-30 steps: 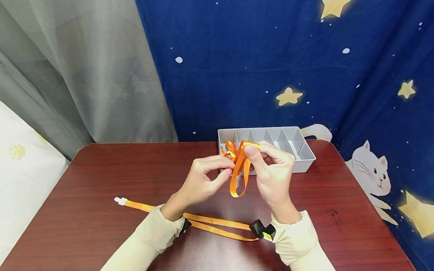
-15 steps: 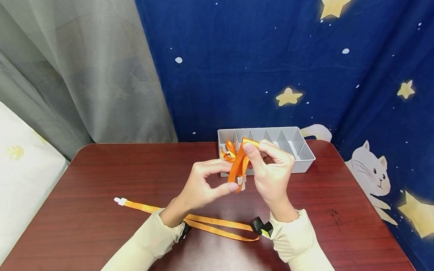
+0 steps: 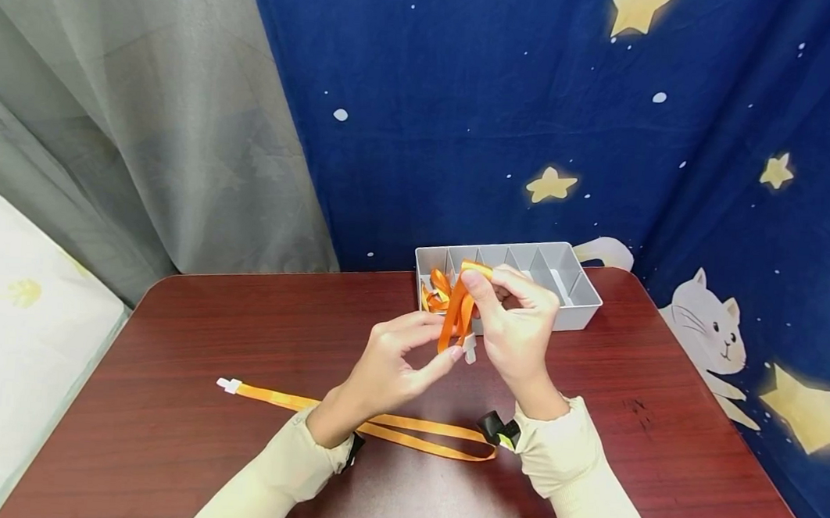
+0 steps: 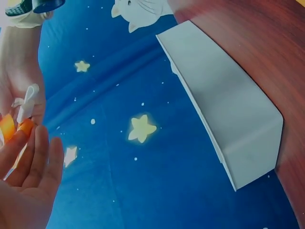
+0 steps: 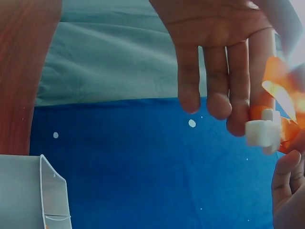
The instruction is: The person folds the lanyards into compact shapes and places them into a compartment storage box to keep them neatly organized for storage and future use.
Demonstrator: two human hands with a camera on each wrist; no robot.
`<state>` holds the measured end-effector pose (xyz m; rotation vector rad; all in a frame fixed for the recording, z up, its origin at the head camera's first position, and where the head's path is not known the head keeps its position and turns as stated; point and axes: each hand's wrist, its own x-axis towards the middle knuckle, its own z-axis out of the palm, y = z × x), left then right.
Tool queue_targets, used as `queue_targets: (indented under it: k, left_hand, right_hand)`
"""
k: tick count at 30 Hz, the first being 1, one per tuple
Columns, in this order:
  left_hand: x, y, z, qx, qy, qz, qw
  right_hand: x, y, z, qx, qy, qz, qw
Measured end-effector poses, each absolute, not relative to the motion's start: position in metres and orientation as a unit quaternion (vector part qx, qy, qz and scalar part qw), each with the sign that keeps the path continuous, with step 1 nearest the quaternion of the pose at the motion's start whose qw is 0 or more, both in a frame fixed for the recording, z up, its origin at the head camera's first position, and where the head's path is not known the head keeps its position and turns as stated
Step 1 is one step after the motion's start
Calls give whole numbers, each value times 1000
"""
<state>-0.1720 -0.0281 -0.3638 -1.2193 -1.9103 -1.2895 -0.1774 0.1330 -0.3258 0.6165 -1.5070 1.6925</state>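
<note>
My right hand [image 3: 520, 335] pinches the top fold of an orange lanyard [image 3: 454, 312] between thumb and fingers. My left hand [image 3: 396, 360] holds the lower part of the folded strap with its thumb and fingertips. From the bundle hangs a white plastic clip [image 3: 470, 349]. In the right wrist view the clip [image 5: 264, 132] sits by the left hand's [image 5: 219, 57] index finger, and its other fingers are straight. Another orange lanyard [image 3: 420, 426] lies doubled on the table under my forearms, its white clip end to the left.
Behind the hands stands a grey divided box [image 3: 577, 318]. More orange lanyards [image 3: 438, 288] lie in its left compartment. The reddish-brown table [image 3: 193, 326] ends at a blue star-patterned curtain [image 3: 421, 134] and a grey curtain [image 3: 147, 120].
The hanging loop has been gathered into a shorter fold. My left thumb and fingers opened wider around the strap, then drew in on it. The clip now shows right of the strap.
</note>
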Motion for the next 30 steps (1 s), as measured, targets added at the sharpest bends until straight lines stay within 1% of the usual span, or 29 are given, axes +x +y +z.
queue_targets:
  k: [5,10,14,21,25,30]
  left_hand:
    - [-170,-24,-367,-433,-706,-509,236]
    - [-168,-21,-370,-386,-708,-560,190]
    - [-168,-20,-371,-359,-709,-583,170]
    - [-168,-16,-373,-349,-709,-586,180]
    - [-168,-14,-373,-327,-702,-605,185]
    - [-169,-12,-372,-304,-691,-632,176]
  right_hand:
    - [-179,131,-324,240,-597,669,374]
    - [-179,130,-323,235,-598,674,365]
    - [-177,129,-322,236,-596,677,361]
    - [-176,126,-321,240,-586,691,349]
    - [-175,126,-321,236,-595,682,355]
    - [-175,128,-320,237,-596,681,354]
